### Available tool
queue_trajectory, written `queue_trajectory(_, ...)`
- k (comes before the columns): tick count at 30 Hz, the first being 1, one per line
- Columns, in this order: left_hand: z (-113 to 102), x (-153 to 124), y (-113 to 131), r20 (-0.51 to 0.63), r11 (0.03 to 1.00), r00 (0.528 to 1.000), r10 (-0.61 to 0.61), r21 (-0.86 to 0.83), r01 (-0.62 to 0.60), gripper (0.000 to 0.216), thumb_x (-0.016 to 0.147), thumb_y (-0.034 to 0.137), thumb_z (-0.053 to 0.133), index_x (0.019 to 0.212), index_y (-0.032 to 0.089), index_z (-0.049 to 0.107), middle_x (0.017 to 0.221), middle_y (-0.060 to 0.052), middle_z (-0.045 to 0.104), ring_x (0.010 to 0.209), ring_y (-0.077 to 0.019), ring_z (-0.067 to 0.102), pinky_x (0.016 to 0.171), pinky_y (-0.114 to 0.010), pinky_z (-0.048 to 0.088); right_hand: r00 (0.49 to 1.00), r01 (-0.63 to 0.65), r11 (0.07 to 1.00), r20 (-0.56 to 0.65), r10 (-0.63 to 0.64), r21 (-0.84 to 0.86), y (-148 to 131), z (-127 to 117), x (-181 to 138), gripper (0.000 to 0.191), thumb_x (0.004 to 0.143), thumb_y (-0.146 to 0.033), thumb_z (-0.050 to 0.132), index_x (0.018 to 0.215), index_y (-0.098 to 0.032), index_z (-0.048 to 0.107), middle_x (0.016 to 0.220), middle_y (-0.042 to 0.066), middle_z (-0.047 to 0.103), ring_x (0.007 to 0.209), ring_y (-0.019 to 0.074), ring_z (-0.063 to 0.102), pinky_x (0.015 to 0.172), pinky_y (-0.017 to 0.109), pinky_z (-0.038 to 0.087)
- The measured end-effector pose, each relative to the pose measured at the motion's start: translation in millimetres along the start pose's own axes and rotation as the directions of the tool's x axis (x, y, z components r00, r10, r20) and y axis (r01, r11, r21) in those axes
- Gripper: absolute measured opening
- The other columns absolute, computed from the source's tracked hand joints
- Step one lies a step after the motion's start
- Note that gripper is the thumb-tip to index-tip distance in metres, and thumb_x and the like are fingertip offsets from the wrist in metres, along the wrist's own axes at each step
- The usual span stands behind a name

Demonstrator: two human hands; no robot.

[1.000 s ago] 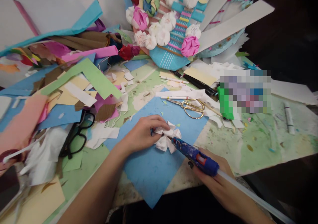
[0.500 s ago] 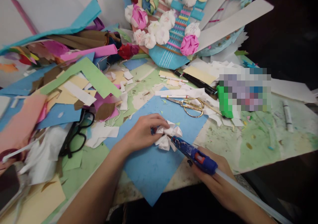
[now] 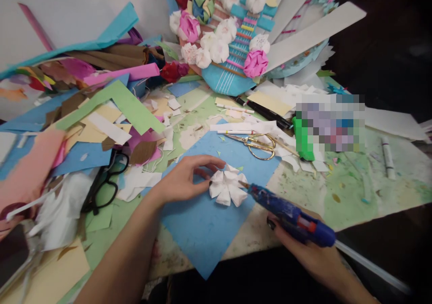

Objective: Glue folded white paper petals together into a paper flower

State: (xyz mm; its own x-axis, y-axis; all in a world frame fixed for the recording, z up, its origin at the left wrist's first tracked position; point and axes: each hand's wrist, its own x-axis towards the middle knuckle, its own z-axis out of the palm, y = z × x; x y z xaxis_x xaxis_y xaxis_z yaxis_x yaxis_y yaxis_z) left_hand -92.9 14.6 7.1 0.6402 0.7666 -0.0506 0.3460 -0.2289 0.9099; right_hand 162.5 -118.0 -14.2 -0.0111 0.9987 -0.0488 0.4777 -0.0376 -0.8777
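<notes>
A white paper flower (image 3: 228,188) with folded petals rests on a blue sheet (image 3: 205,232). My left hand (image 3: 184,178) is at its left side, fingers curved, with the thumb and index fingertip at the petal edges. My right hand (image 3: 303,245) is wrapped around a blue glue gun (image 3: 290,216), its nozzle pointing left, just off the flower's right petals. A long translucent glue stick (image 3: 367,266) sticks out of the gun's back end.
Gold-handled scissors (image 3: 261,146) lie behind the flower near white paper strips. Black glasses (image 3: 104,189) and coloured paper scraps (image 3: 138,110) cover the left side. A decorated blue guitar shape (image 3: 229,79) with paper flowers stands at the back. A marker (image 3: 388,158) lies right.
My right hand has drawn the glue gun back to the right, its nozzle leaving the flower's centre. My left fingers have loosened and shifted to the flower's edge, so more petals show.
</notes>
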Motion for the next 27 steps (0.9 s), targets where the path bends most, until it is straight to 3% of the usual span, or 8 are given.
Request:
queue_trajectory(3,1.0,0.8,-0.7,-0.028,1.0,0.999,-0.024,0.011,0.024,0.032,0.075,0.011,0.056,0.105,0.018,0.066,0.108,-0.007,0.069,0.089,-0.0171,0.067,0.077,-0.028,0.057,0.977,-0.044,0.994,-0.201,0.064,0.102,0.2,0.0,1.2,0.01,0.076,-0.033,0.067,0.08,-0.023,0.066,0.073,0.002,0.069,0.063,0.0192,0.064,0.057,0.029,0.055)
queue_trajectory(5,2.3,1.2,-0.9,-0.039,1.0,0.999,-0.025,0.018,0.026,0.028,0.076,0.01,0.056,0.101,0.017,0.066,0.105,-0.007,0.069,0.091,-0.0173,0.066,0.077,-0.028,0.057,0.964,-0.056,0.99,-0.252,0.088,0.131,-4.7,-0.8,7.9,0.014,0.074,-0.034,0.07,0.079,-0.022,0.066,0.074,0.002,0.069,0.065,0.0188,0.065,0.061,0.029,0.057)
queue_trajectory(9,4.0,0.3,0.2,-0.025,1.0,1.0,-0.004,-0.01,0.004,0.019,0.077,0.012,0.058,0.095,0.016,0.062,0.106,-0.009,0.067,0.096,-0.0193,0.065,0.079,-0.029,0.057,0.983,-0.049,0.979,-0.166,0.082,0.197,-16.6,-0.1,30.6,0.016,0.07,-0.033,0.073,0.073,-0.021,0.063,0.075,0.004,0.07,0.07,0.0194,0.067,0.067,0.031,0.058)
queue_trajectory(13,3.9,-1.0,1.6,0.032,0.999,0.999,0.043,0.008,-0.043,0.019,0.074,0.013,0.061,0.093,0.015,0.063,0.114,-0.012,0.064,0.103,-0.0217,0.062,0.083,-0.032,0.056,0.993,-0.083,0.972,-0.065,0.099,0.219,-10.9,10.3,46.4,0.025,0.065,-0.032,0.076,0.083,-0.02,0.063,0.086,0.005,0.072,0.078,0.0221,0.068,0.069,0.034,0.059)
queue_trajectory(18,2.3,-1.4,0.5,0.059,0.996,0.996,0.073,0.055,-0.076,0.025,0.073,0.013,0.067,0.097,0.016,0.064,0.119,-0.011,0.06,0.103,-0.0205,0.061,0.085,-0.033,0.054,0.995,-0.068,0.997,-0.074,0.069,0.022,-0.3,21.6,51.4,0.019,0.071,-0.031,0.071,0.085,-0.022,0.063,0.088,0.003,0.071,0.079,0.0233,0.068,0.075,0.039,0.056)
queue_trajectory(22,0.8,-3.1,2.3,0.075,0.984,0.995,0.062,0.162,-0.074,0.03,0.071,0.015,0.072,0.099,0.019,0.063,0.122,-0.01,0.058,0.105,-0.0215,0.058,0.079,-0.031,0.052,0.995,-0.049,0.999,-0.083,0.048,-0.016,-3.7,23.0,53.0,0.018,0.072,-0.033,0.07,0.084,-0.022,0.062,0.084,0.003,0.069,0.076,0.0233,0.067,0.071,0.038,0.055)
queue_trajectory(27,3.3,-6.5,4.9,0.068,0.959,0.996,0.058,0.274,-0.075,0.03,0.073,0.009,0.065,0.1,0.02,0.06,0.121,-0.008,0.055,0.099,-0.0188,0.059,0.075,-0.029,0.05,0.996,-0.024,0.998,-0.091,0.018,-0.065,-0.3,27.3,51.9,0.02,0.072,-0.032,0.07,0.087,-0.022,0.061,0.083,0.002,0.069,0.073,0.0222,0.065,0.068,0.036,0.053)
